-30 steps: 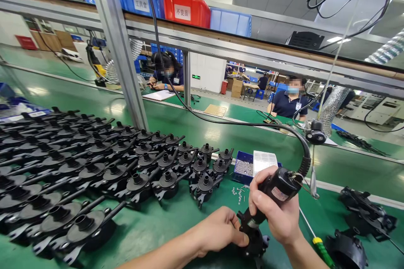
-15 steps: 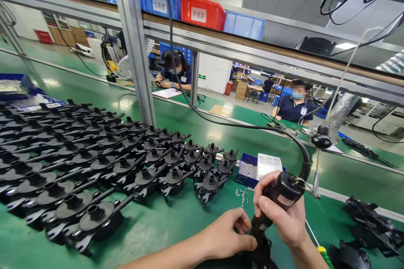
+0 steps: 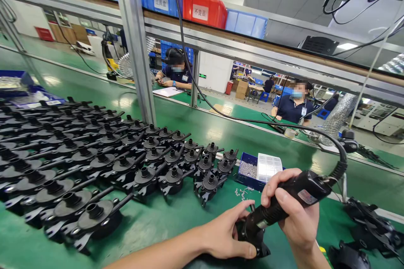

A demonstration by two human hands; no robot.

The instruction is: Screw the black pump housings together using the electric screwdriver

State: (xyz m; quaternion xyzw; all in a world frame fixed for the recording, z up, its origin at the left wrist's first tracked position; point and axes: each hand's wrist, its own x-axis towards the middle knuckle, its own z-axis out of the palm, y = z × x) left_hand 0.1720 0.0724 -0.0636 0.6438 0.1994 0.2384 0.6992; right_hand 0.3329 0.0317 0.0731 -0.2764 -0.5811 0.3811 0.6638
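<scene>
My right hand [image 3: 292, 210] is wrapped round a black electric screwdriver [image 3: 284, 201] that hangs on a thick black cable [image 3: 252, 122]. The tool is tilted, its tip pointing down-left onto a black plastic part [image 3: 252, 239] on the green bench. My left hand [image 3: 225, 233] grips that part from the left, thumb along its lower edge. Loose small screws [image 3: 241, 193] lie just beyond my hands, in front of a blue screw tray [image 3: 248, 172].
Rows of finished black round parts [image 3: 94, 159] cover the bench to the left. More black parts [image 3: 369, 227] lie at the right. A metal post [image 3: 139, 50] rises behind the rows. Blue and red bins [image 3: 202, 8] sit on the shelf. Two people work at the benches beyond.
The screwdriver has tilted from nearly upright to a slant, its rear end swinging right. My left hand has shifted round the part. The view has barely moved.
</scene>
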